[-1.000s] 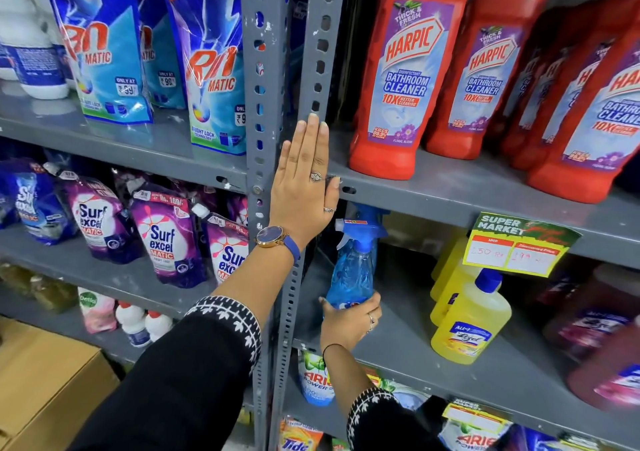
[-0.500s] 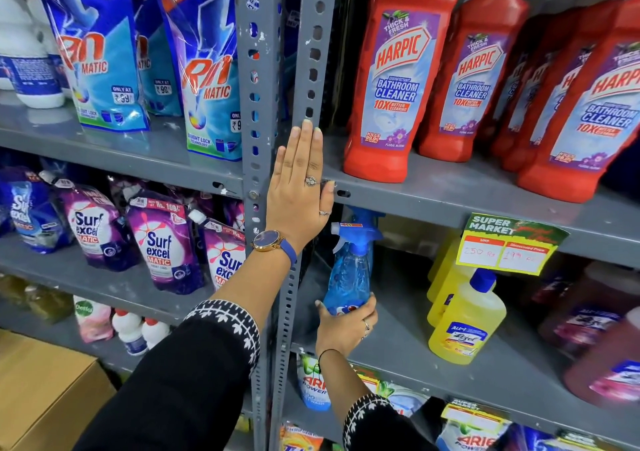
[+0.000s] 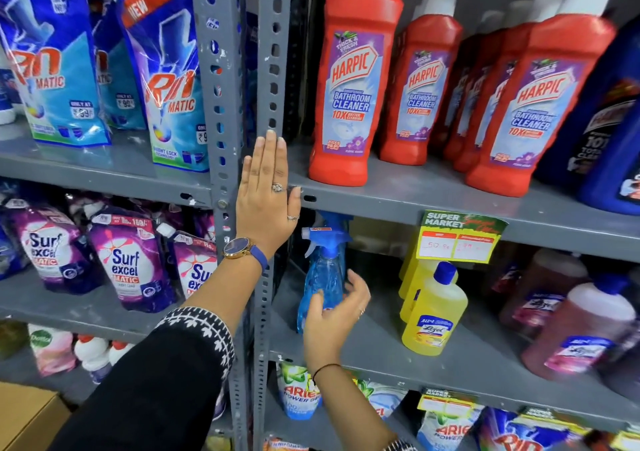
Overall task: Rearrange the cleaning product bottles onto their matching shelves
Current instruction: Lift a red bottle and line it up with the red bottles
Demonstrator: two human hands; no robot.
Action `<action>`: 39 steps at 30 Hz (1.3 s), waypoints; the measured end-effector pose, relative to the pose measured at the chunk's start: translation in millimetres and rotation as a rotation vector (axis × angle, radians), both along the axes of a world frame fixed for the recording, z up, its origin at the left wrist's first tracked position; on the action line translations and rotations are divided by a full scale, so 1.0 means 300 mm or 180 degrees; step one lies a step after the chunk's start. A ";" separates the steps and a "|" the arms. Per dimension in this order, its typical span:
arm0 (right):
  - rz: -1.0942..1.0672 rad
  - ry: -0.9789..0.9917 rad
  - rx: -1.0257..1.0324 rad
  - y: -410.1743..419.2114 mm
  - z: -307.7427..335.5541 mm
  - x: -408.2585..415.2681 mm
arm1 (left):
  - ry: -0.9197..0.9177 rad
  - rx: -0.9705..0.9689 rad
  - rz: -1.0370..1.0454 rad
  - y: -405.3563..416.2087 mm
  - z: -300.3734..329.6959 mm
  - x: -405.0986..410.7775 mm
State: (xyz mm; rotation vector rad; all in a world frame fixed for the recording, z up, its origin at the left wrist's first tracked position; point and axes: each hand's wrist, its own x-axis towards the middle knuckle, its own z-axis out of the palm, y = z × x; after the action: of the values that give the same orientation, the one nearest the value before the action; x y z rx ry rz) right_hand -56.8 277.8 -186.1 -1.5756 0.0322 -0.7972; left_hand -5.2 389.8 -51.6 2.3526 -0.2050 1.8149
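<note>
A blue spray bottle stands upright at the left end of the middle right shelf. My right hand is just in front of its lower body, fingers spread and loosened, thumb near the bottle but not gripping it. My left hand lies flat and open against the grey upright post, fingers pointing up. Yellow Lizol bottles stand to the right of the spray bottle. Red Harpic bottles fill the shelf above.
Rin pouches and Surf Excel pouches fill the left bay. Pink Lizol bottles stand at the far right, a dark blue bottle beside the Harpic row. Ariel packs sit below. A price tag hangs from the shelf edge.
My right hand has released the blue spray bottle and opened its fingers; the bottle now stands on the shelf. My left hand stays on the post. The view has drawn closer.
</note>
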 end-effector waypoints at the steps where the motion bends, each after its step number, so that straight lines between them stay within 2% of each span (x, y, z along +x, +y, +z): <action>1: 0.0069 -0.0342 -0.0094 0.003 0.060 -0.020 | -0.0007 0.0004 0.0009 0.000 -0.001 0.001; 4: 0.0249 -0.1084 -0.0216 0.017 0.256 -0.040 | -0.0032 0.0011 0.0029 0.001 -0.004 0.006; 6: 0.0322 -0.1285 -0.0187 0.025 0.385 -0.030 | -0.0050 0.0028 0.0056 0.003 -0.006 0.012; 10: 0.0227 -0.1336 -0.0209 0.049 0.617 0.011 | -0.0200 0.0053 0.0134 0.009 -0.009 0.030; 14: 0.0105 -0.1046 -0.0348 0.076 0.755 0.068 | -0.0220 0.0018 0.0041 0.014 -0.017 0.033; 18: -0.0238 -0.0621 -0.0558 0.101 0.787 0.109 | -0.0206 0.0032 -0.0005 0.010 -0.009 0.027; 26: -0.0478 -0.0345 -0.0897 0.079 0.795 0.164 | -0.0169 0.0039 -0.0043 0.006 -0.001 0.013; 31: -0.0477 -0.0441 -0.0933 0.076 0.807 0.161 | -0.0152 0.0032 -0.0039 0.005 0.000 0.013; 39: -0.0377 -0.0746 -0.0431 0.040 0.814 0.157 | -0.0138 0.0061 -0.0040 0.007 -0.001 0.014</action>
State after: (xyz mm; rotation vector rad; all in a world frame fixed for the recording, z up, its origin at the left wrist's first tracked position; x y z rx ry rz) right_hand -9.6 289.8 58.2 -1.6084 -0.1015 -1.0922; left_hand -1.0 391.9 -51.8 2.3206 -0.2431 1.8677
